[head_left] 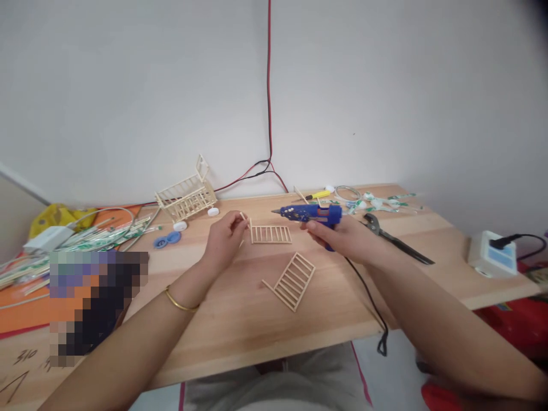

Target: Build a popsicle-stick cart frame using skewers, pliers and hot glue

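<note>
Ladder-like rectangular panel of pale wooden sticks (271, 242) extends rightward from the left hand (226, 237), whose fingertips pinch its left end. Between the hands, closer to the body, a second slatted pale-wood panel (294, 282) lies on the light wooden table (240, 331). A blue plastic glue gun (310, 213), nozzle pointing left, is grasped in the right hand (336, 235); right of that hand lie dark metal pliers (402, 245).

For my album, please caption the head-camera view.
Left hand holding a slatted stick frame, right hand gripping a blue hot-glue gun.
</note>
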The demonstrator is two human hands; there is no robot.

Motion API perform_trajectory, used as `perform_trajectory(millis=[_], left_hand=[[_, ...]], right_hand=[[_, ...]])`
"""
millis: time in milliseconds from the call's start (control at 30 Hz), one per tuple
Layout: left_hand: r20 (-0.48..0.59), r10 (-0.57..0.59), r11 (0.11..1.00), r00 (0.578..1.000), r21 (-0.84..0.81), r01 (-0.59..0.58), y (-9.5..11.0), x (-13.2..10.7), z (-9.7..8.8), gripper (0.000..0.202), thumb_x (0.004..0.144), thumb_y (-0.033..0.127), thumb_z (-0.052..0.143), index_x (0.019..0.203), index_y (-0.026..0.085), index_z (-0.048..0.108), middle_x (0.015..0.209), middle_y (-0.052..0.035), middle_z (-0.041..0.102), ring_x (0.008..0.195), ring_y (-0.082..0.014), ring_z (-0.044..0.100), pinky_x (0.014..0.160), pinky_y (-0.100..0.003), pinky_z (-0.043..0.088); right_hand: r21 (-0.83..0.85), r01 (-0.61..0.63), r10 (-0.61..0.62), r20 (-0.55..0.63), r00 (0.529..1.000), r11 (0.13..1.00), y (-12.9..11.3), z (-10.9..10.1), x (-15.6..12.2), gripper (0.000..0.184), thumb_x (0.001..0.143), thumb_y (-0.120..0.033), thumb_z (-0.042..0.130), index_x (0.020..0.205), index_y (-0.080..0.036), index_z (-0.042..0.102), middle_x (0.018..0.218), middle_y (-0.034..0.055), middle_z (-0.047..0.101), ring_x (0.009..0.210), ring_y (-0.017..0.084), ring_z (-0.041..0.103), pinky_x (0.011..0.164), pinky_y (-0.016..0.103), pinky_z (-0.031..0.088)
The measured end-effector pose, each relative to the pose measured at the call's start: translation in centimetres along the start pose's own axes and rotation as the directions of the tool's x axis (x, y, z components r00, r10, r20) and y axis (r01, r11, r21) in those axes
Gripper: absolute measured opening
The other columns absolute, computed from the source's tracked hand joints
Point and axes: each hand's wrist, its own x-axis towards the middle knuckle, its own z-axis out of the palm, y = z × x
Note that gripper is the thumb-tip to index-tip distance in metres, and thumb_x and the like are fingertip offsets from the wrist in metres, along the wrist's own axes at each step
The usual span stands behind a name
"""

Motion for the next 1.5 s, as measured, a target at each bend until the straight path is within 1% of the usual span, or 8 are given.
perform_trajectory(millis=[100,200,467,600,733,1000,1300,1500], left_hand=[[-0.031,-0.028,0.999,0.999,-0.022,0.027,-0.1,-0.3,-0.2,0.014,0.085,0.025,0.048,0.078,0.018,0.057,0.075,0.0000,0.062,0.071,-0.0120,0.056,0.070,-0.023,0.044],[-0.002,-0.045,0.999,0.999,-0.023,0.045,-0.4,-0.6,-0.5,0.015,0.085,0.025,0.048,0.078,0.017,0.058,0.074,0.0006,0.061,0.071,-0.0117,0.056,0.069,-0.022,0.043],[0.083,-0.003,0.993,0.997,0.118,-0.007,-0.7,-0.9,-0.2,0.015,0.086,0.028,0.050,0.085,0.020,0.062,0.074,0.0007,0.064,0.068,-0.0124,0.055,0.067,-0.023,0.042],[0.078,-0.033,0.991,0.996,0.132,0.022,-0.8,-0.7,-0.4,0.015,0.086,0.028,0.049,0.083,0.020,0.061,0.074,0.0008,0.064,0.067,-0.0126,0.056,0.065,-0.022,0.041],[0.070,-0.044,0.987,0.997,0.155,0.032,-0.9,-0.5,-0.4,0.017,0.086,0.030,0.049,0.082,0.019,0.061,0.070,0.0019,0.062,0.064,-0.0119,0.054,0.064,-0.022,0.041],[0.098,0.013,0.986,0.995,0.165,-0.029,-0.8,-0.8,0.0,0.017,0.087,0.029,0.048,0.083,0.019,0.062,0.075,0.0004,0.066,0.069,-0.0127,0.056,0.066,-0.022,0.041],[0.074,-0.083,0.994,0.994,0.082,0.077,-0.6,-0.4,-0.1,0.018,0.084,0.032,0.051,0.078,0.018,0.061,0.070,0.0019,0.062,0.063,-0.0116,0.053,0.061,-0.021,0.040],[0.066,-0.061,0.993,0.996,0.107,0.054,-0.6,-0.3,-0.1,0.016,0.083,0.030,0.051,0.078,0.019,0.061,0.069,0.0025,0.062,0.061,-0.0111,0.052,0.061,-0.021,0.040]], right_hand=[[-0.037,0.096,-0.096,0.014,0.995,0.995,-0.6,1.2,2.1,0.037,0.084,-0.052,0.050,0.089,-0.018,0.066,0.069,0.0024,0.061,0.059,0.012,0.053,0.053,0.024,0.042],[-0.045,0.121,-0.116,0.106,0.988,0.992,-0.1,1.9,3.0,0.037,0.085,-0.051,0.049,0.086,-0.019,0.067,0.067,0.0014,0.060,0.057,0.012,0.051,0.052,0.023,0.041],[-0.025,0.036,-0.027,0.293,0.956,0.999,2.0,2.3,3.9,0.034,0.084,-0.049,0.053,0.088,-0.020,0.068,0.062,-0.0004,0.060,0.054,0.011,0.052,0.048,0.021,0.042],[0.026,0.009,-0.016,0.269,0.963,1.000,2.5,2.9,3.9,0.037,0.085,-0.050,0.050,0.089,-0.019,0.069,0.071,0.0025,0.067,0.066,0.016,0.061,0.059,0.026,0.050],[0.137,0.053,-0.091,0.292,0.952,0.989,3.0,3.5,3.3,0.036,0.083,-0.045,0.056,0.108,-0.022,0.066,0.099,0.0032,0.071,0.092,0.021,0.064,0.079,0.031,0.052],[0.071,0.033,-0.051,0.269,0.962,0.997,2.8,4.1,3.5,0.038,0.082,-0.047,0.057,0.107,-0.020,0.068,0.101,0.0038,0.071,0.094,0.022,0.065,0.079,0.031,0.052],[0.057,0.057,-0.070,0.264,0.962,0.997,3.1,4.5,3.8,0.039,0.082,-0.048,0.057,0.110,-0.022,0.068,0.101,0.0018,0.072,0.095,0.022,0.065,0.079,0.031,0.052],[0.018,0.045,-0.048,0.257,0.965,0.999,3.2,4.7,3.9,0.038,0.082,-0.049,0.056,0.105,-0.022,0.069,0.098,0.0012,0.072,0.092,0.022,0.066,0.076,0.030,0.052]])
